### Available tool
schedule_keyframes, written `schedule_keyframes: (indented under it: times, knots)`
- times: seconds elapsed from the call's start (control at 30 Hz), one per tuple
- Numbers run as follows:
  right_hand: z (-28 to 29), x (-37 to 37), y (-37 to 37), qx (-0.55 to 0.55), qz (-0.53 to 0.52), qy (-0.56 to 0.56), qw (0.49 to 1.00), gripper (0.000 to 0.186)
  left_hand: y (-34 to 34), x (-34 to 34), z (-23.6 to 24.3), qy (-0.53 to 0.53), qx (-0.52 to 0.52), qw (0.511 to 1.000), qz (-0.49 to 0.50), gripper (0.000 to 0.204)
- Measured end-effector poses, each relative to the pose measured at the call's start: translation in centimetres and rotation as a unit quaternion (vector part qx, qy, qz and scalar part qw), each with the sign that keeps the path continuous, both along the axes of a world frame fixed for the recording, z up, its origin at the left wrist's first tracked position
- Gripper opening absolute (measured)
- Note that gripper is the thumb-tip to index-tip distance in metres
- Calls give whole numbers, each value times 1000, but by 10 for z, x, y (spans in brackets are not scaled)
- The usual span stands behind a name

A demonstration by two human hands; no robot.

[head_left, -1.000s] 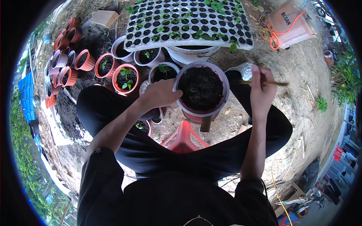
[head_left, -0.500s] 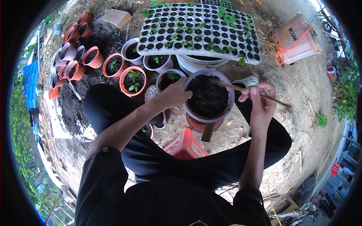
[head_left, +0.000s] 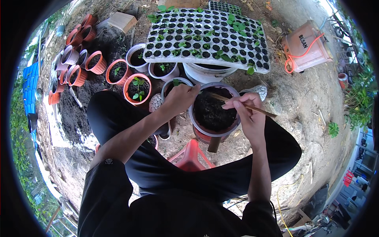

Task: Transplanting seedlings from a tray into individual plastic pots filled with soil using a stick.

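Note:
A round pot (head_left: 197,122) with a pale rim, full of dark soil, sits between my knees. My left hand (head_left: 179,98) grips its left rim. My right hand (head_left: 246,114) holds a thin wooden stick (head_left: 256,110) over the pot's right side, the stick's tip pointing into the soil. Just beyond the pot, a black seedling tray (head_left: 205,35) with many small cells and green sprouts rests on white buckets.
Several orange and white pots (head_left: 138,89), some with seedlings, stand at the left beside a heap of dark soil (head_left: 79,114). An orange sprayer tank (head_left: 306,47) is at the right. A red stool (head_left: 189,156) shows under me. Bare dirt ground lies to the right.
My right hand has come down and inward over the pot, turning the stick so its tip enters the soil. My left hand stays on the rim.

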State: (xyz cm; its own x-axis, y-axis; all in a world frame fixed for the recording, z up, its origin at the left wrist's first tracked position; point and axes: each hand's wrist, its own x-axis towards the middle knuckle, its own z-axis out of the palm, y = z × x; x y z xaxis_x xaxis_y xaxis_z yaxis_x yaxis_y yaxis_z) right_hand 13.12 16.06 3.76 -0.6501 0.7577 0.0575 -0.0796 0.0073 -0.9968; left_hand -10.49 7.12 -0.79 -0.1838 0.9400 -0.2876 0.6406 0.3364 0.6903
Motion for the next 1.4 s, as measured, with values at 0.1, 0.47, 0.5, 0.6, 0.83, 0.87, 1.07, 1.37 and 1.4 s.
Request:
schedule_keyframes:
  times: [0.1, 0.47, 0.5, 0.6, 0.83, 0.87, 1.07, 1.37, 1.4]
  knots:
    - [6, -1, 0, -3, -19, 8, 1000, 13, 2, 0, -7, -67, -41, 994, 75, 41]
    - [8, -5, -3, -18, 0, 9, 1000, 10, 8, 5, 1, -95, -10, 987, 128, 35]
    - [4, -9, -6, -21, -11, 17, 1000, 9, 9, 5, 0, -91, -4, 987, 129, 33]
    - [2, -9, -7, -29, 22, 4, 999, 10, 7, 4, -4, -87, 4, 986, 141, 33]
    - [8, -7, -3, -26, -3, 15, 1000, 13, 10, 5, -2, -90, -2, 987, 131, 34]
    - [8, -11, -6, -21, -11, 7, 1000, 14, 11, 4, -4, -86, 2, 988, 129, 34]
    - [19, 1, 0, -75, 48, -57, 994, 19, 7, 4, -3, -88, 16, 987, 132, 35]
    - [24, 1, 1, -62, 67, -70, 993, 23, 6, 6, -7, -80, 31, 987, 137, 37]
    - [25, 5, 5, -70, 64, -83, 992, 23, 5, 5, -7, -77, 28, 988, 135, 37]
